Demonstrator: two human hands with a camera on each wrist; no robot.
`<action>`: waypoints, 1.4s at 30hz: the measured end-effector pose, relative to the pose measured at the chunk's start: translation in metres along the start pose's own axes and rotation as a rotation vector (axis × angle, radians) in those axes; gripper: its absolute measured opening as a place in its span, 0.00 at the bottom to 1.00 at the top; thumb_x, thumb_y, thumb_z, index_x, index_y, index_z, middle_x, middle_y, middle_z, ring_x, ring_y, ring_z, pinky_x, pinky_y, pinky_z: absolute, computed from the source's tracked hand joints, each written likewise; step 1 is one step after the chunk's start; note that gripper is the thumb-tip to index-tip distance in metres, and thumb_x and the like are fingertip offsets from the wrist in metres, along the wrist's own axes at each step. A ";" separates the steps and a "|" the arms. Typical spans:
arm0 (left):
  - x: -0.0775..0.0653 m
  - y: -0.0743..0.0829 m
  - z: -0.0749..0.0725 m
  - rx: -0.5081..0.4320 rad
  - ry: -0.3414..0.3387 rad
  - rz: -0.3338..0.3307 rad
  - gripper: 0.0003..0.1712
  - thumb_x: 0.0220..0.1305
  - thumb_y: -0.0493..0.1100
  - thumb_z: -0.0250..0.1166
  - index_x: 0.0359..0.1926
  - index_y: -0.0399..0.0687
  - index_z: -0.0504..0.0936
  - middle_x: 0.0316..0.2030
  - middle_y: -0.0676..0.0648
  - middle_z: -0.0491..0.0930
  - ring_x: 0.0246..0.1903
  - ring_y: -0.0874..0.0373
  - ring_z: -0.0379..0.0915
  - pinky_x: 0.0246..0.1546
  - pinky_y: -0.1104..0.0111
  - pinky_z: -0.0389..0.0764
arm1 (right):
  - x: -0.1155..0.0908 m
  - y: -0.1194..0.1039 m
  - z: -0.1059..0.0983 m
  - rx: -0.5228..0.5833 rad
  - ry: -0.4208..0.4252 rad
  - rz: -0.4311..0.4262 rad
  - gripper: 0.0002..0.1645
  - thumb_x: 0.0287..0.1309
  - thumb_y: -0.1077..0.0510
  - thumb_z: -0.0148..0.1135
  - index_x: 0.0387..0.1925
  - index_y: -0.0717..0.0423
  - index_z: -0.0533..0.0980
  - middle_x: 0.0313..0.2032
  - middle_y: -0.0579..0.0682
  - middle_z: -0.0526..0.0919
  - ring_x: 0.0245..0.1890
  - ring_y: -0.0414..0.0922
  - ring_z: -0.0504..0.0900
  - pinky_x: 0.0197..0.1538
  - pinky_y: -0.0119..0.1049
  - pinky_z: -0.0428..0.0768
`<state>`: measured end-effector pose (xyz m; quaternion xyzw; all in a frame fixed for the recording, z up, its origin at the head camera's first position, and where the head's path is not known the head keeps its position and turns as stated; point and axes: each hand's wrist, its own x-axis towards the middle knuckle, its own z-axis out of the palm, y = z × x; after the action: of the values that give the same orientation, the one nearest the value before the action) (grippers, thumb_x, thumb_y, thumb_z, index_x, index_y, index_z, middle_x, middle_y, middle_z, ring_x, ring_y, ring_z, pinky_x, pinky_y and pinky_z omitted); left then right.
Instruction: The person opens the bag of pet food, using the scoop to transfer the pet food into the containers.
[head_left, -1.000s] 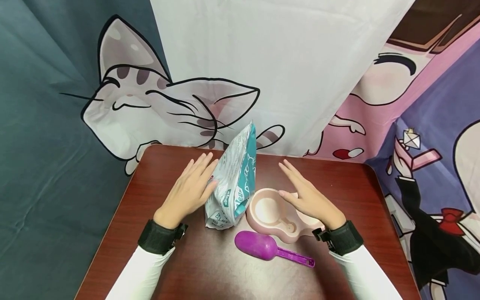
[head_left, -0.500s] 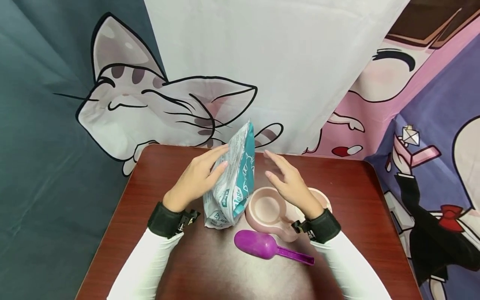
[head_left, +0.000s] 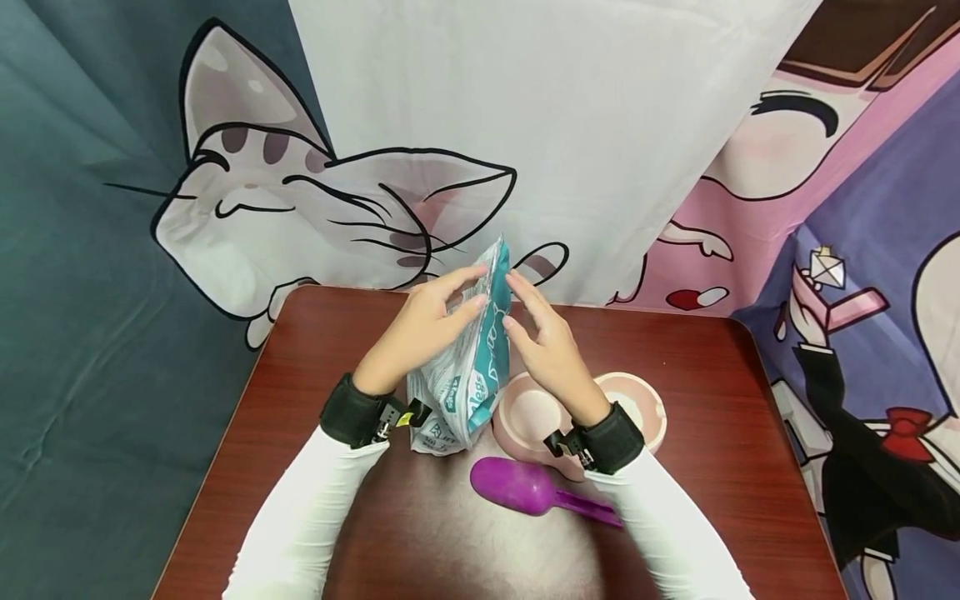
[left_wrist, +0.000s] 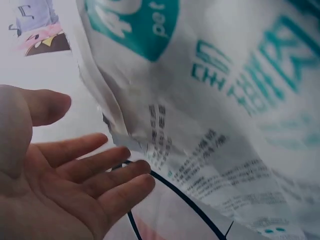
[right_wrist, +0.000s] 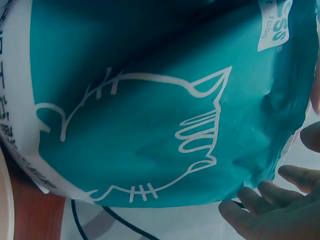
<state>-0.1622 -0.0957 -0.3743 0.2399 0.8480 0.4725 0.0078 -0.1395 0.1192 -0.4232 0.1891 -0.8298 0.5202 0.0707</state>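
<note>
A teal and white pet food bag [head_left: 483, 367] with a cat drawing stands upright on the table, its top narrowing to a creased edge. My left hand [head_left: 416, 329] is at the upper left of the bag, fingers extended, thumb apart. In the left wrist view, the left fingertips [left_wrist: 142, 167] come right up to the bag's edge. On the other side, my right hand [head_left: 551, 350] has its fingertips by the bag's upper right edge. The right wrist view shows the right fingers [right_wrist: 250, 202] loosely bent beside the teal face [right_wrist: 125, 140]. Neither hand grips anything.
A pink double bowl [head_left: 528, 412] stands right of the bag, partly hidden under my right hand and wrist. In front of it lies a purple scoop [head_left: 517, 486], its handle end covered by my right sleeve. Printed curtains [head_left: 555, 150] hang behind the brown table [head_left: 712, 417].
Both hands have moved inward and up toward the bag's top, left hand rightward and right hand leftward. Bag, bowl and scoop have stayed in place.
</note>
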 end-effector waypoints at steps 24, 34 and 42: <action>0.024 0.004 0.005 -0.186 -0.013 -0.229 0.19 0.75 0.41 0.60 0.63 0.44 0.81 0.56 0.42 0.85 0.48 0.52 0.88 0.37 0.65 0.88 | 0.010 -0.008 0.003 0.086 -0.061 0.005 0.29 0.76 0.58 0.56 0.75 0.53 0.68 0.79 0.46 0.62 0.71 0.55 0.73 0.71 0.53 0.72; 0.027 0.002 0.002 -0.210 -0.014 -0.245 0.17 0.78 0.44 0.58 0.61 0.43 0.82 0.50 0.40 0.87 0.29 0.50 0.84 0.36 0.64 0.88 | 0.012 -0.009 0.003 0.093 -0.059 0.026 0.29 0.76 0.57 0.56 0.74 0.52 0.69 0.78 0.44 0.63 0.67 0.51 0.78 0.66 0.51 0.77; 0.029 0.003 0.001 -0.249 0.014 -0.276 0.16 0.78 0.44 0.58 0.59 0.43 0.82 0.41 0.41 0.87 0.13 0.58 0.70 0.35 0.63 0.89 | 0.018 -0.010 0.005 0.151 -0.027 0.017 0.26 0.76 0.61 0.56 0.72 0.58 0.71 0.75 0.51 0.67 0.63 0.55 0.81 0.67 0.42 0.78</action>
<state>-0.1864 -0.0819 -0.3666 0.1151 0.8077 0.5701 0.0961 -0.1515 0.1068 -0.4116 0.1939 -0.7906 0.5793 0.0408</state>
